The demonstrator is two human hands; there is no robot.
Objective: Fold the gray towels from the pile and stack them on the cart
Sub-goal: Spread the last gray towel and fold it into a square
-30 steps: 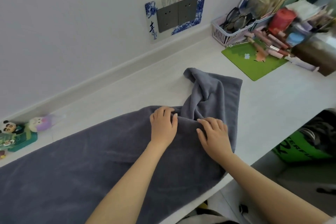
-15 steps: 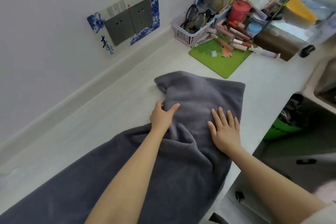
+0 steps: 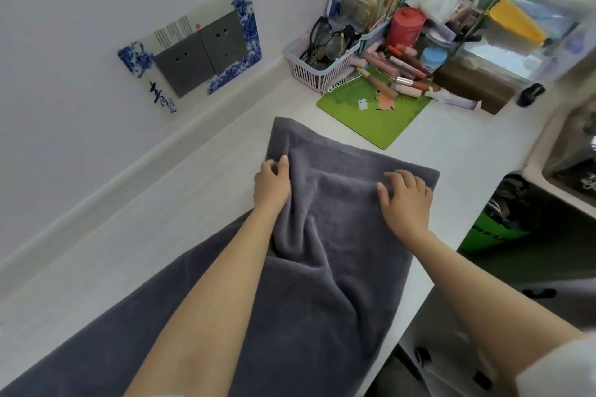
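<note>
On the counter I count one gray towel (image 3: 325,235), two hands (image 3: 271,185) on it, one green mat (image 3: 371,113), one pink basket (image 3: 317,72), one red jar (image 3: 405,26) and, on the wall, two sockets (image 3: 201,55).

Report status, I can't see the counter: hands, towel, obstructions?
Left hand pinching gray terry towel edge; right hand pressing it flat. Towel spread, wrinkled mid-length. Green rectangular mat just beyond.
</note>
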